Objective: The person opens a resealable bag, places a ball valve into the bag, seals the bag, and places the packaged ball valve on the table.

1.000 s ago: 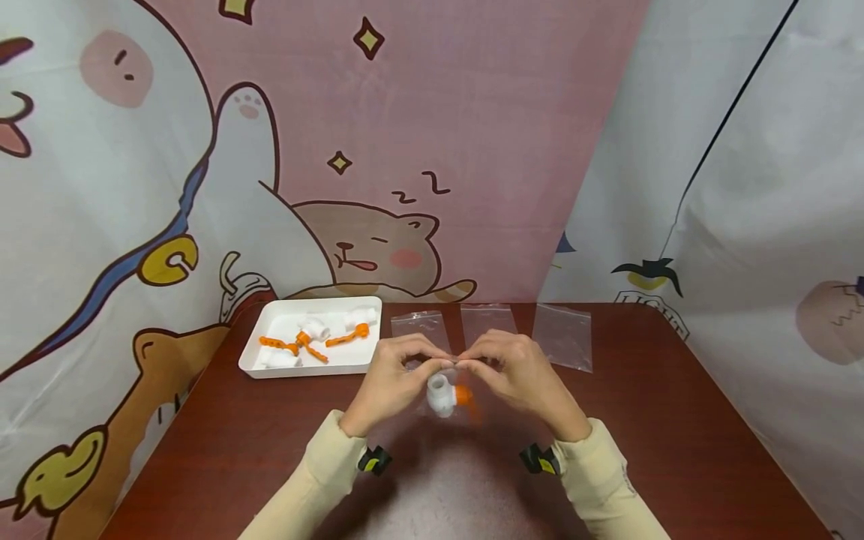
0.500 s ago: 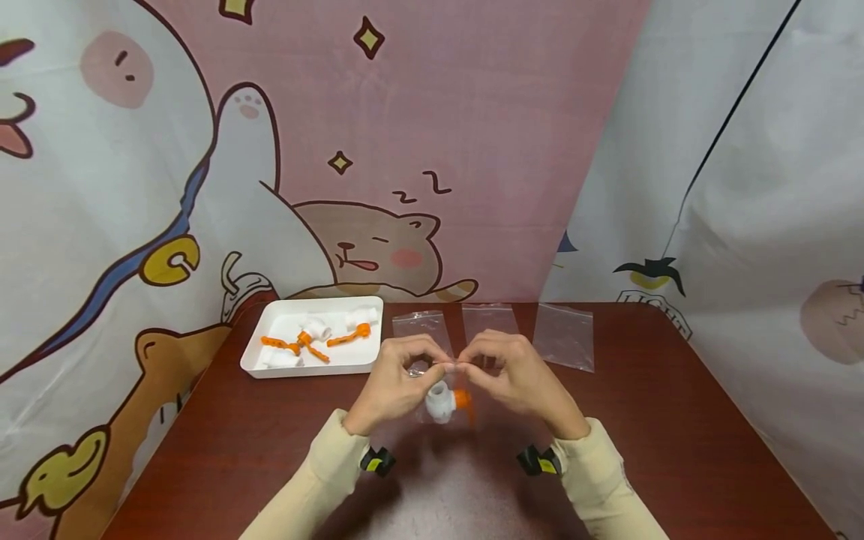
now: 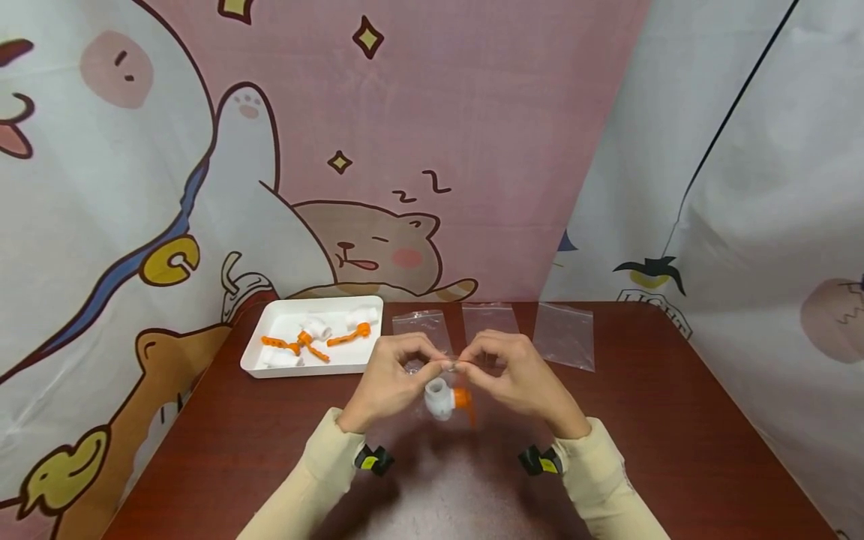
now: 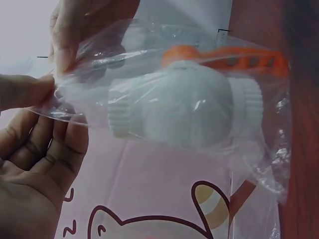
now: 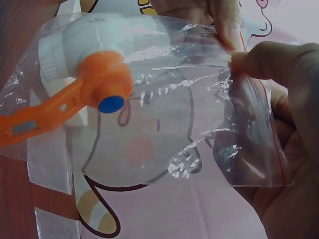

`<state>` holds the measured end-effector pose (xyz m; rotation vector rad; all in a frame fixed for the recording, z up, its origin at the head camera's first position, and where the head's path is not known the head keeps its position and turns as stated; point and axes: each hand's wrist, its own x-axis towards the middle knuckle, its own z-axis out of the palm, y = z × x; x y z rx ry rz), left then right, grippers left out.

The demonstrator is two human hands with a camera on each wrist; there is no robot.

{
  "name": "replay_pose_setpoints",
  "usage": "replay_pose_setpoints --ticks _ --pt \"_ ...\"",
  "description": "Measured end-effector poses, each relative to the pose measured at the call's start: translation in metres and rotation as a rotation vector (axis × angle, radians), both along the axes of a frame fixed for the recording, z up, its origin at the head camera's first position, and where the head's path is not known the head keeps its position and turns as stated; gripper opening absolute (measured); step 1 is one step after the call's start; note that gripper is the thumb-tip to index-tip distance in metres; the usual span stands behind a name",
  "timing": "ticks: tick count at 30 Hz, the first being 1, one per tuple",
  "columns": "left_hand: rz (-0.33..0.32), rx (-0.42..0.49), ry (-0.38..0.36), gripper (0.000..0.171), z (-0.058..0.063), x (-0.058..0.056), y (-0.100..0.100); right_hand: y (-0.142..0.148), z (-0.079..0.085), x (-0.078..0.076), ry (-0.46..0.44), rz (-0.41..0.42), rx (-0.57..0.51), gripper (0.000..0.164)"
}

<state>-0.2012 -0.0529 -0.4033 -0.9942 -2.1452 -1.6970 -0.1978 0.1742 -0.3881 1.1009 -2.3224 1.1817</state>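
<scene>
A white plastic ball valve (image 3: 439, 400) with an orange handle (image 4: 234, 60) hangs inside a clear zip bag (image 5: 159, 129). My left hand (image 3: 398, 376) pinches the bag's top edge between thumb and fingertips. Right beside it, my right hand (image 3: 520, 375) pinches the same edge, the two sets of fingertips almost touching. A red line runs along the bag's mouth in the right wrist view, and a blue dot marks the handle's hub. Whether the seal is closed along its whole length cannot be made out.
On the left, a white tray (image 3: 310, 370) holds several white valve bodies and orange handles (image 3: 348, 335). Flat zip bags lie along the table's back edge: one behind the left hand (image 3: 420, 322), one in the middle (image 3: 489, 319) and one at right (image 3: 564, 336). A printed curtain (image 3: 486, 150) hangs behind.
Both hands stay at the bag's top edge, with only small shifts of the fingertips. The hanging valve sways slightly. The tray and flat bags keep their places.
</scene>
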Motion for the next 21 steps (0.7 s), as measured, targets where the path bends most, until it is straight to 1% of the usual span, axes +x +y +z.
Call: replay_pose_setpoints --ticks 3,8,11,14,21 --pt "-0.008 0.005 -0.002 0.011 0.002 0.000 -0.002 0.000 0.000 0.000 -0.010 0.008 -0.008 0.010" --pt "0.005 0.003 -0.008 0.005 0.004 0.001 -0.006 0.001 0.000 0.000 0.002 0.017 -0.019 0.011" --pt "0.010 0.000 -0.013 0.006 0.004 0.000 -0.008 0.003 0.000 -0.001 0.009 0.008 -0.012 0.012" --pt "0.012 -0.001 -0.012 0.011 0.004 -0.001 -0.010 0.004 0.000 -0.001 0.016 -0.006 0.003 0.012" --pt "0.022 0.000 -0.010 0.008 0.004 -0.001 -0.012 0.005 0.000 -0.001 0.023 -0.021 0.030 0.010"
